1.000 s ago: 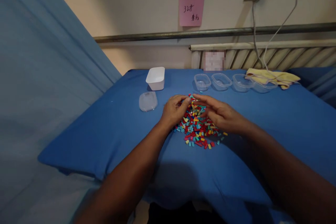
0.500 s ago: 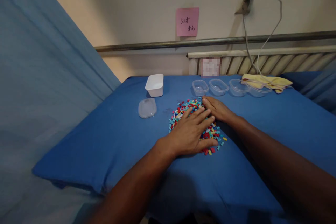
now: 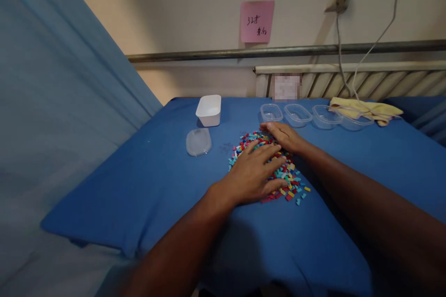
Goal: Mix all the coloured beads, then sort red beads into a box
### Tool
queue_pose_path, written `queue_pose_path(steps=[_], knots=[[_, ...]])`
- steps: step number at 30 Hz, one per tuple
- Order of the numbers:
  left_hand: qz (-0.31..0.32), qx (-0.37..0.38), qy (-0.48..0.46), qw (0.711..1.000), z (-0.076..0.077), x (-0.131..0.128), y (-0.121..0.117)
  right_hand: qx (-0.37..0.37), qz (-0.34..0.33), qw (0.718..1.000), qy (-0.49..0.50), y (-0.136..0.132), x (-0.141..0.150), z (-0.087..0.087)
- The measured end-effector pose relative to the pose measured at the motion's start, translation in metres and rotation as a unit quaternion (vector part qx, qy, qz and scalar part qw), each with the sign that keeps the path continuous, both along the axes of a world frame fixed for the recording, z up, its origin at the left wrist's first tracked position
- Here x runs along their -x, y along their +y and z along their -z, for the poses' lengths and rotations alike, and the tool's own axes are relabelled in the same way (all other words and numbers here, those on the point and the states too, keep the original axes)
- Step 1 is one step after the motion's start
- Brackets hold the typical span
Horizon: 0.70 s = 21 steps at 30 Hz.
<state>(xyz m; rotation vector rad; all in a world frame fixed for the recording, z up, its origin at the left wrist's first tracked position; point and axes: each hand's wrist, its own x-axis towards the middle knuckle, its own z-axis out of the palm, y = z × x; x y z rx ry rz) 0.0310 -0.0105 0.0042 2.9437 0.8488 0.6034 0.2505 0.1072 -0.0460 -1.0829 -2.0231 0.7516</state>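
Note:
A heap of small coloured plastic bricks [image 3: 287,174] in red, blue, yellow, white and green lies on the blue cloth. Over its left and middle part my left hand [image 3: 256,171] rests flat, palm down, fingers spread. My right hand [image 3: 284,135] reaches round the far right edge of the heap, fingers stretched out and pointing left, its side against the bricks. Neither hand grips anything that I can see. Bricks under both palms are hidden.
Left of the heap stand a white tub [image 3: 209,113] and a clear lid [image 3: 198,142]. Several clear plastic containers [image 3: 297,116] line the back, with a yellow cloth [image 3: 365,107] at the right. A cable [image 3: 339,51] hangs from a wall socket; a blue curtain [image 3: 69,79] borders the left.
My right hand has slid slightly left along the far side of the heap. Bricks have spread a little near the right edge. The camera view has shifted slightly.

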Motion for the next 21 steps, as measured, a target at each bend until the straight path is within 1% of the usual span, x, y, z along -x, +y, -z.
queue_pose_path(steps=[2, 4, 6, 8, 9, 11, 13, 15, 18, 21], knots=[[-0.046, 0.036, -0.085, 0.995, -0.001, 0.009, 0.013, 0.002, -0.017, 1.000, -0.007, 0.007, 0.007, -0.002], [-0.127, 0.076, -0.148, 0.978, 0.003, 0.021, 0.029, 0.010, -0.043, 0.999, -0.018, 0.012, 0.017, -0.005], [-0.217, 0.125, -0.154, 0.956, 0.011, 0.033, 0.044, 0.021, -0.075, 0.997, -0.030, 0.015, 0.028, -0.011], [-0.257, 0.191, -0.132, 0.938, 0.021, 0.042, 0.057, 0.029, -0.110, 0.993, -0.041, 0.012, 0.036, -0.019], [-0.259, 0.217, -0.124, 0.933, 0.025, 0.045, 0.061, 0.033, -0.128, 0.990, -0.047, 0.008, 0.038, -0.024], [-0.241, 0.249, -0.118, 0.930, 0.030, 0.046, 0.064, 0.028, -0.168, 0.984, -0.059, -0.004, 0.040, -0.035], [-0.213, 0.266, -0.113, 0.933, 0.030, 0.042, 0.061, 0.005, -0.207, 0.976, -0.066, -0.020, 0.035, -0.045], [-0.184, 0.275, -0.104, 0.938, 0.026, 0.036, 0.053, -0.027, -0.231, 0.970, -0.070, -0.038, 0.027, -0.053], [-0.136, 0.260, -0.080, 0.953, 0.017, 0.026, 0.040, -0.058, -0.228, 0.968, -0.091, -0.064, 0.010, -0.054], [-0.105, 0.234, -0.029, 0.966, 0.011, 0.016, 0.029, -0.070, -0.183, 0.973, -0.120, -0.087, -0.008, -0.048]])
